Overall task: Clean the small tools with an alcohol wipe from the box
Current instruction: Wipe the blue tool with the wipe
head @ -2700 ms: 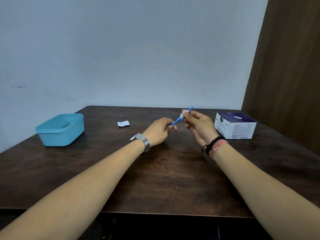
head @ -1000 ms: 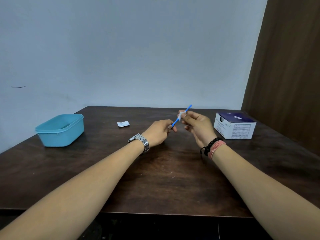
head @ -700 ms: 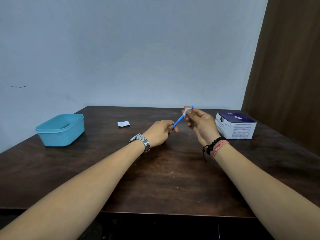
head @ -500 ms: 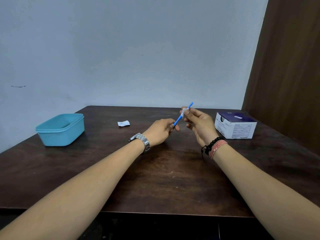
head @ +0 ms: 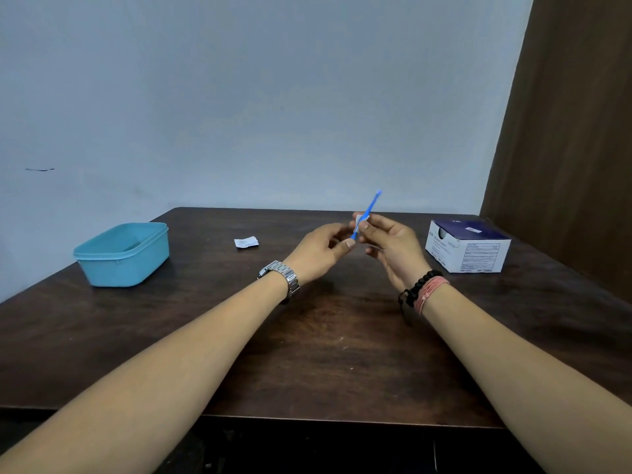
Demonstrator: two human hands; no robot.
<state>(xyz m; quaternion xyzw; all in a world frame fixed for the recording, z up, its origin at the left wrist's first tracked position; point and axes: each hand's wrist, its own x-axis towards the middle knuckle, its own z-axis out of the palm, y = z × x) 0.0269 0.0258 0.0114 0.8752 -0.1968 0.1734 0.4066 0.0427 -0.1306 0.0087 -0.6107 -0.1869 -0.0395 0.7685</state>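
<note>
Left of the wipe box (head: 468,246), above the desk (head: 318,336):
Left hand (head: 316,253): pinching the blue tool (head: 366,213) at its lower end.
Right hand (head: 390,242): pinching the wipe (head: 358,221) round the shaft.
Progress: wiping is underway; the teal tub (head: 123,253) probably holds more, contents unseen.

You hold a thin blue tool (head: 367,213) tilted, its upper end pointing up and to the right above your hands, its lower end pinched at your left hand (head: 316,249). A small white alcohol wipe (head: 358,223) is wrapped round its middle, pinched there by your right hand (head: 393,248). The wipe box (head: 466,246), white with a dark blue top, sits on the surface to your right, well apart from the tool, its round opening facing left.
</note>
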